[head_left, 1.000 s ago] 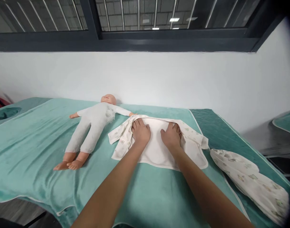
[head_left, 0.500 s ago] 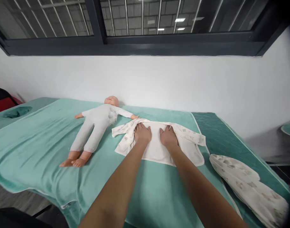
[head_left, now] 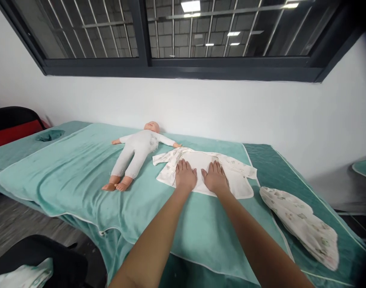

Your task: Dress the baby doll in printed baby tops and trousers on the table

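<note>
A white baby shirt [head_left: 201,160] with a small print lies spread on the green bed cover, its front opened and its sleeves reaching out to both sides. My left hand [head_left: 185,175] rests flat on the left part of its inner side, fingers stretched out. Beside it, my right hand [head_left: 215,176] lies flat on the right part, fingers extended. Both palms press on the cloth and neither grips it. To the left a baby doll [head_left: 137,150] in a white body lies on its back, its hand close to the shirt's left sleeve.
Printed white baby trousers [head_left: 303,224], apparently folded, lie on the darker cover at the right. The green cover [head_left: 81,172] hangs over the front edge. A black chair [head_left: 59,260] with cloth on it stands front left. Behind are a white wall [head_left: 201,108] and a barred window.
My hands have come slightly back toward me from the collar area and now lie flat with fingers straight. The camera view has shifted, showing more of the chair.
</note>
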Demonstrator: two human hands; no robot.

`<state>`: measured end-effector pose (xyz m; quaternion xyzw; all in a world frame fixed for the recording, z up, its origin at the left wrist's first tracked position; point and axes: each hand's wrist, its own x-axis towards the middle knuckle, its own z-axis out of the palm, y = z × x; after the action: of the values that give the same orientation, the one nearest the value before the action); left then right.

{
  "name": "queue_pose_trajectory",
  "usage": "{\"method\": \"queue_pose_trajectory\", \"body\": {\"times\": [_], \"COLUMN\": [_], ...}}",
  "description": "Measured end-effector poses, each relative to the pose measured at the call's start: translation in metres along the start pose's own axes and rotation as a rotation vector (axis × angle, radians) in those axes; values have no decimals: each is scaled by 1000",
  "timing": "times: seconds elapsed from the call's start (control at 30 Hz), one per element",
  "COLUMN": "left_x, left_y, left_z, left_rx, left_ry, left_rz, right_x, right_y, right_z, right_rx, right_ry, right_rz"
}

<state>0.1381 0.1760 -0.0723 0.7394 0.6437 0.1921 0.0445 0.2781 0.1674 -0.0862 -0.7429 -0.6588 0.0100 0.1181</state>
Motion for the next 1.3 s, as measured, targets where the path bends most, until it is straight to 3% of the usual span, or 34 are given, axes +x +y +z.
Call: {"method": "queue_pose_trajectory", "body": {"times": [0.07,0.17,0.27,0.37,0.6,0.77,0.9,1.03,1.17,1.3], "left_x": [-15,-35,-41,-31,19,41,38,15,-11,-20], "left_y": [-4,-22,-52,-79,-102,-116,-121,-117,-108,-100], "left_z": [-9,-25,-38,-42,-43,-43,-41,-40,-40,-39], "left_rx": [-63,-183,-227,-177,-53,-200,-273,-320,-252,-116], "left_ry": [80,294,423,384,178,276,354,456,369,243], "left_rz": [88,143,-71,-286,-247,-305,-293,-234,-26,83], "right_x": [-9,-23,-38,-54,-87,-93,-73,-12,49,63], "right_y": [-1,-2,-1,-2,-6,-8,-23,-54,-82,-90], "right_z": [-2,-4,-5,-5,-8,-11,-15,-16,0,17], "right_rx": [-9,-17,-23,-24,-8,40,114,219,187,171], "right_ry": [-3,-15,-16,9,74,75,39,-41,-57,-50], "right_rz": [-1,-5,-22,-56,-152,-137,-154,-237,-258,-352]}}
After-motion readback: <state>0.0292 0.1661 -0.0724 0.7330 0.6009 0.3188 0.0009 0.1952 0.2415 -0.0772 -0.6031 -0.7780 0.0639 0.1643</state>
